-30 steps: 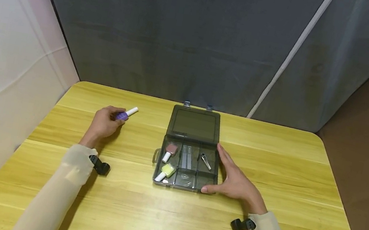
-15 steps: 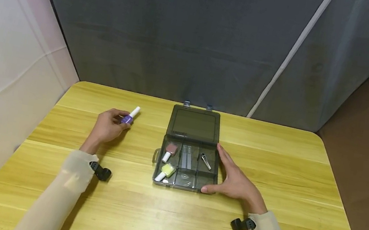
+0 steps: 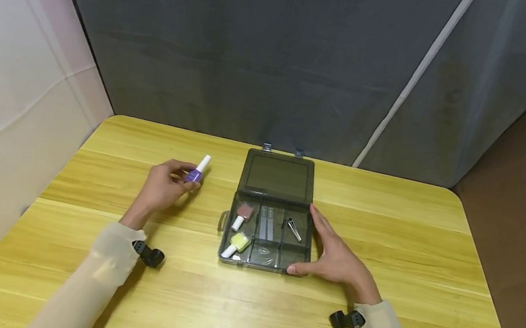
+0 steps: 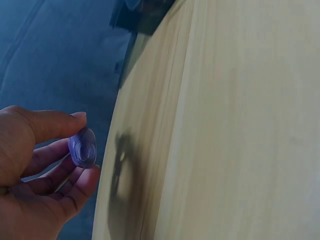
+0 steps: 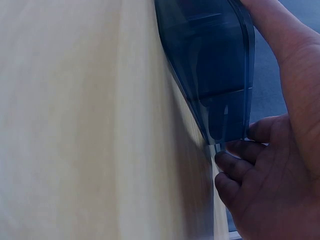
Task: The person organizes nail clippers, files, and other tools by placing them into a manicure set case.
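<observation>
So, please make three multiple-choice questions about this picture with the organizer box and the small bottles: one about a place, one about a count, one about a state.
1. Where does the right hand rest?
A. Against the right side of the organizer box
B. On the box lid
C. Flat on the table, far from the box

2. How many small bottles lie inside the box?
A. None
B. Two
C. Four

3. In what state is the box lid?
A. Shut and latched
B. Taken off and set aside
C. Open, folded back away from the person

Answers:
1. A, the fingers lie along the box's right wall in the head view.
2. B, a pink bottle and a yellow bottle lie in the left compartments, while the purple bottle is pinched in the left hand.
3. C, the lid lies flat behind the compartments, which show their contents.
</observation>
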`<state>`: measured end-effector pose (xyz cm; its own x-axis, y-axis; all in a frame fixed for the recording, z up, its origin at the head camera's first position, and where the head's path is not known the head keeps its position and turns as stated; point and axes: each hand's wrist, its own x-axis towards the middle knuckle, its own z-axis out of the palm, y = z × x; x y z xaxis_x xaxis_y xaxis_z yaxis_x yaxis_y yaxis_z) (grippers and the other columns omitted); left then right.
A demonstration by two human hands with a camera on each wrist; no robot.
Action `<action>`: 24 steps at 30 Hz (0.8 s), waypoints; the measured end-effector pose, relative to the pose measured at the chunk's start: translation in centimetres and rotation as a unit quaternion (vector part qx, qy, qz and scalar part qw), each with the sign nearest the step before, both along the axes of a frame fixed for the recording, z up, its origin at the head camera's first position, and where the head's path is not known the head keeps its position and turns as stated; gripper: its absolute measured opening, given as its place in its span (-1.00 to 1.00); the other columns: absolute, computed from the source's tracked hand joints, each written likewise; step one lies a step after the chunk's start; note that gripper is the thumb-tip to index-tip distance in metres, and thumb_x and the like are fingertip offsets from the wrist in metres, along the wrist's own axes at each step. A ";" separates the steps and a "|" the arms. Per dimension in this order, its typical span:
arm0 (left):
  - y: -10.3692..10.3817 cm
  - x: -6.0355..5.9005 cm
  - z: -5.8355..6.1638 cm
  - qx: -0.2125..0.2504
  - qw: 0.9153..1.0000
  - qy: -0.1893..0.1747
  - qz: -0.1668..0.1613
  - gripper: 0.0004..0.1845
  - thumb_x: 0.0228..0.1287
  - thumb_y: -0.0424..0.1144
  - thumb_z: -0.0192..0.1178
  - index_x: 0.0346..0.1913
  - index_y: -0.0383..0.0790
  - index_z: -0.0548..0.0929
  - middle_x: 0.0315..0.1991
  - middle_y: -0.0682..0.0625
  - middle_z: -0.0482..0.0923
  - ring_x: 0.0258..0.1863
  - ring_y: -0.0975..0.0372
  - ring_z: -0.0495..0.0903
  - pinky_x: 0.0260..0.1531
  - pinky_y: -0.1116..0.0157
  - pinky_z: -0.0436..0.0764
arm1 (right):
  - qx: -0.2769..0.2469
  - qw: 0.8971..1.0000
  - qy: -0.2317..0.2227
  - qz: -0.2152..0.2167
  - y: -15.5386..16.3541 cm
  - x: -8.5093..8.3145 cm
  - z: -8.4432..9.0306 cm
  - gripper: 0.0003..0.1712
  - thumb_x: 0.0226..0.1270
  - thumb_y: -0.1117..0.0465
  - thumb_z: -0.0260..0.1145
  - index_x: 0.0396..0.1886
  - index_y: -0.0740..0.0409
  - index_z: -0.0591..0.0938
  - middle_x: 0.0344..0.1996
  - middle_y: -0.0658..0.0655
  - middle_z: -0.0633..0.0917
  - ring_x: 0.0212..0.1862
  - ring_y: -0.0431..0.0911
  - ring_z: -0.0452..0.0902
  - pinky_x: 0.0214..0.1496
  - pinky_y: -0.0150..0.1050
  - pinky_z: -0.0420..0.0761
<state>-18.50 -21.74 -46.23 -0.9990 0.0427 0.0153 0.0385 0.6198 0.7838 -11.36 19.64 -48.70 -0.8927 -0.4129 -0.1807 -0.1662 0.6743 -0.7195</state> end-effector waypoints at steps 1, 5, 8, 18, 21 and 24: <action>0.2 0.1 0.1 0.003 1.000 0.000 0.000 -0.54 0.31 -0.36 0.38 0.26 -0.36 0.63 0.15 -0.28 0.58 0.00 -0.08 0.65 -0.05 0.15 0.70 | 0.001 1.000 0.001 0.000 0.0 0.0 0.0 0.67 -0.23 -0.47 0.62 0.70 -0.29 -0.27 0.69 -0.05 -0.19 0.67 0.17 -0.10 0.55 0.30 0.21; 0.8 0.5 0.2 0.006 1.000 0.004 -0.005 -0.54 0.30 -0.33 0.41 0.24 -0.35 0.65 0.11 -0.26 0.61 -0.03 -0.06 0.67 -0.11 0.26 0.71 | 0.002 1.000 0.000 0.000 0.0 0.0 0.0 0.67 -0.23 -0.47 0.62 0.70 -0.29 -0.27 0.70 -0.04 -0.19 0.67 0.17 -0.09 0.55 0.31 0.22; 1.3 0.8 0.3 0.009 1.000 0.005 -0.007 -0.54 0.29 -0.32 0.42 0.24 -0.33 0.65 0.09 -0.26 0.62 -0.06 -0.05 0.69 -0.17 0.35 0.70 | 0.002 1.000 0.001 0.001 0.0 -0.1 0.0 0.66 -0.22 -0.48 0.62 0.70 -0.29 -0.27 0.70 -0.04 -0.19 0.67 0.17 -0.09 0.55 0.31 0.22; 2.8 1.8 0.6 0.021 1.000 0.008 -0.013 -0.55 0.26 -0.33 0.44 0.21 -0.34 0.67 0.01 -0.25 0.64 -0.11 -0.01 0.69 -0.22 0.39 0.68 | 0.004 1.000 0.003 0.001 0.0 0.0 -0.1 0.67 -0.23 -0.48 0.62 0.70 -0.31 -0.28 0.70 -0.05 -0.18 0.67 0.18 -0.08 0.54 0.31 0.23; 3.2 2.1 0.5 0.027 0.999 0.005 -0.018 -0.55 0.26 -0.34 0.44 0.20 -0.35 0.67 0.00 -0.25 0.64 -0.11 -0.01 0.69 -0.21 0.38 0.70 | 0.004 1.000 0.005 -0.001 0.1 0.0 0.0 0.67 -0.25 -0.48 0.62 0.70 -0.31 -0.27 0.70 -0.05 -0.18 0.67 0.17 -0.08 0.55 0.30 0.22; 3.5 2.4 0.5 0.034 0.999 0.001 -0.022 -0.54 0.25 -0.34 0.44 0.21 -0.35 0.67 -0.01 -0.24 0.65 -0.12 0.00 0.70 -0.19 0.35 0.72 | 0.003 1.000 0.007 -0.002 0.1 0.1 0.0 0.68 -0.26 -0.49 0.62 0.70 -0.31 -0.27 0.70 -0.05 -0.18 0.67 0.17 -0.07 0.56 0.29 0.21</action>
